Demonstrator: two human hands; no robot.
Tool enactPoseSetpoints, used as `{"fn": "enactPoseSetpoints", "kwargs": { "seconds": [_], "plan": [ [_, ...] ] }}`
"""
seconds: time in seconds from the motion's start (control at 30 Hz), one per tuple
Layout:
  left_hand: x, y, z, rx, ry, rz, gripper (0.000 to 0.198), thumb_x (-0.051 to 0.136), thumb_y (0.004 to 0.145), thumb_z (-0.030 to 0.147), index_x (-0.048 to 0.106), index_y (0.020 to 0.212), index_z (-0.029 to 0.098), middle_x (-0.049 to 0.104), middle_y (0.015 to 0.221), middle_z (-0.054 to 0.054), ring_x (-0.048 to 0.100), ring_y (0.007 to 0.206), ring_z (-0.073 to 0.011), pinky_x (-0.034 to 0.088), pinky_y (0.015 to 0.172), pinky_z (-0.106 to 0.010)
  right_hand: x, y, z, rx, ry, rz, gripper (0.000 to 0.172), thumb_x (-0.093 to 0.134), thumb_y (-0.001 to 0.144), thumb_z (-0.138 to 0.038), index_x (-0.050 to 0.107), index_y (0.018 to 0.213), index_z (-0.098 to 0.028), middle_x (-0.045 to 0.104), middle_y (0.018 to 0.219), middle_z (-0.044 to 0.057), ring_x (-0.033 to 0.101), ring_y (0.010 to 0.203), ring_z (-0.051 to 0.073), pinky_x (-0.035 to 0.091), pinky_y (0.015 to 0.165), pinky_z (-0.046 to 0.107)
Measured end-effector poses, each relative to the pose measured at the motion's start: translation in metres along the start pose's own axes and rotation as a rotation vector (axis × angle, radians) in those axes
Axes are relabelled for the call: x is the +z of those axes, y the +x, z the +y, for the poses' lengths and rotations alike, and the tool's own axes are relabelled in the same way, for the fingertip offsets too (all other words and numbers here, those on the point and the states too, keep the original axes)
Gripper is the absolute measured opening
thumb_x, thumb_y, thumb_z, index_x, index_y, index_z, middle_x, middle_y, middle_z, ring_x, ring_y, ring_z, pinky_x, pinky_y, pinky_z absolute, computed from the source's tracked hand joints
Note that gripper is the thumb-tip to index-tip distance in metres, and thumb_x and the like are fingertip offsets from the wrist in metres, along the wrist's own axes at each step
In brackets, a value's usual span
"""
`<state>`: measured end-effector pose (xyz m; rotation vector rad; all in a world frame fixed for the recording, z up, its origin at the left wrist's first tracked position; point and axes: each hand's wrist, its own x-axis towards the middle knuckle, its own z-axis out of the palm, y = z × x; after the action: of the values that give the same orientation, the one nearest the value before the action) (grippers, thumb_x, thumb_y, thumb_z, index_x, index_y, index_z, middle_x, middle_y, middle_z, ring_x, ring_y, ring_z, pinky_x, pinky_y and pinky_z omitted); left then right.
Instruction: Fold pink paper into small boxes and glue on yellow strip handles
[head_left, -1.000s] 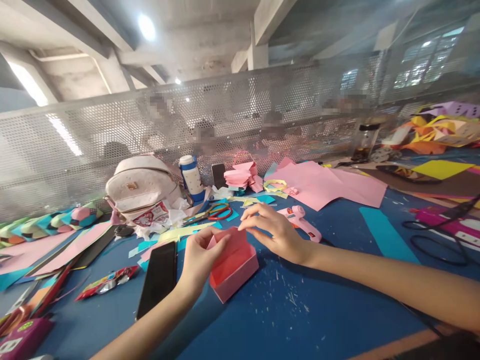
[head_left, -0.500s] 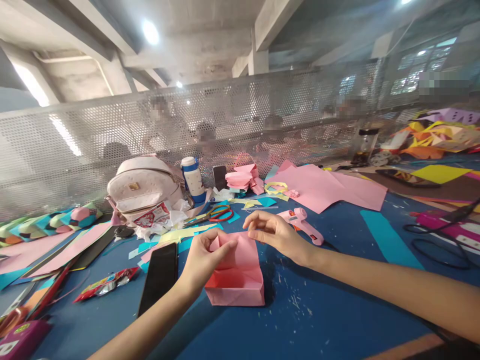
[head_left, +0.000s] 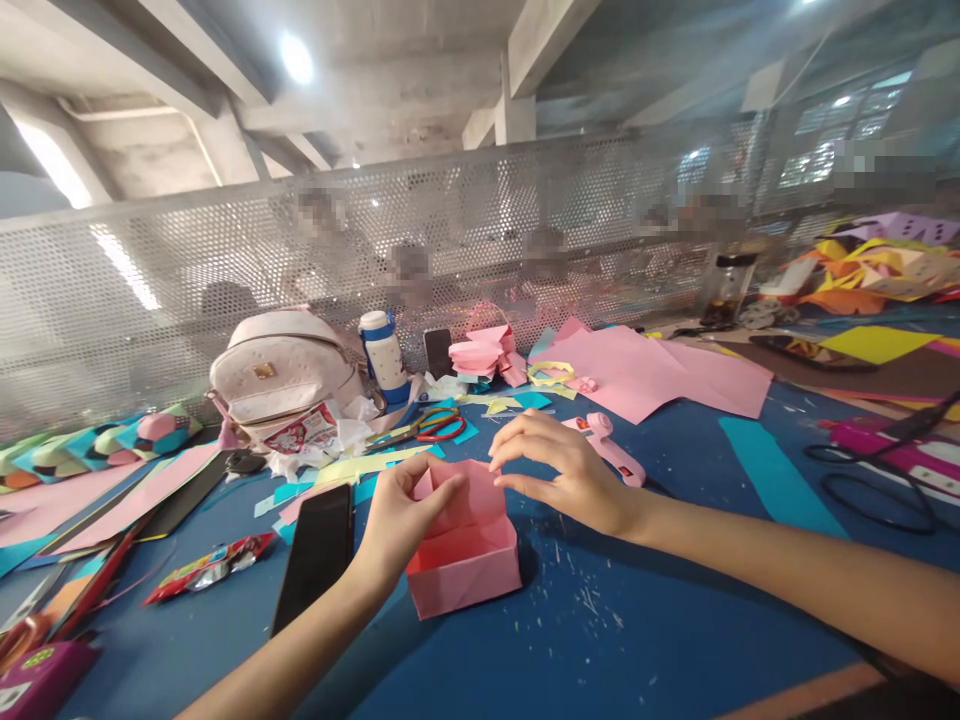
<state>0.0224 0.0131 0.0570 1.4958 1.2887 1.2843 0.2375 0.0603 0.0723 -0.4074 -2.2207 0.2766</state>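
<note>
A folded pink paper box (head_left: 465, 560) stands on the blue table (head_left: 600, 640) in front of me. My left hand (head_left: 405, 515) pinches the box's left upper flap between thumb and fingers. My right hand (head_left: 559, 465) hovers at the box's right rear corner with its fingers curled and spread, the fingertips touching the paper's edge. A pink glue gun (head_left: 607, 445) lies just behind my right hand.
A black phone (head_left: 315, 555) lies left of the box. Behind are a white bag (head_left: 281, 375), a bottle (head_left: 384, 355), scissors (head_left: 439, 425), folded pink pieces (head_left: 480, 355) and large pink sheets (head_left: 652, 375). A perforated metal screen (head_left: 450, 230) closes the table's far edge; people sit beyond it.
The box has turned a little between my hands. My right hand went from pinching the rear flap to opening its fingers over the corner. My left hand kept its pinch.
</note>
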Motion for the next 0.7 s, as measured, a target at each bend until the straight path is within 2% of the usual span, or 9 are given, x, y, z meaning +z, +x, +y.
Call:
{"fn": "enactPoseSetpoints", "kwargs": {
  "seconds": [0.23, 0.5, 0.7],
  "plan": [
    [0.0, 0.0, -0.001, -0.007, -0.004, -0.018, 0.027, 0.071, 0.077, 0.041, 0.066, 0.073, 0.014, 0.061, 0.068, -0.001, 0.051, 0.064, -0.0113, 0.04, 0.056, -0.018, 0.006, -0.001, -0.001, 0.178, 0.222, -0.053, 0.008, 0.061, 0.092, -0.024, 0.064, 0.099, -0.022, 0.065, 0.097, 0.003, 0.058, 0.086, 0.016, 0.047, 0.068, 0.027],
    [0.002, -0.003, 0.0, 0.005, -0.017, -0.034, 0.031, 0.071, 0.077, 0.043, 0.063, 0.071, 0.014, 0.06, 0.066, 0.001, 0.051, 0.062, -0.0102, 0.041, 0.056, -0.017, 0.014, 0.0, 0.003, 0.44, 0.495, -0.063, 0.022, 0.074, 0.081, -0.032, 0.063, 0.097, -0.021, 0.065, 0.098, 0.001, 0.061, 0.081, 0.013, 0.049, 0.07, 0.024],
    [0.002, -0.005, 0.001, 0.04, 0.001, -0.035, 0.029, 0.071, 0.078, 0.04, 0.062, 0.069, 0.014, 0.059, 0.063, 0.002, 0.05, 0.059, -0.009, 0.039, 0.053, -0.015, 0.015, -0.002, 0.003, 0.491, 0.51, -0.077, 0.019, 0.076, 0.079, -0.033, 0.068, 0.091, -0.02, 0.068, 0.088, -0.001, 0.058, 0.073, 0.012, 0.047, 0.067, 0.023]
  ]
}}
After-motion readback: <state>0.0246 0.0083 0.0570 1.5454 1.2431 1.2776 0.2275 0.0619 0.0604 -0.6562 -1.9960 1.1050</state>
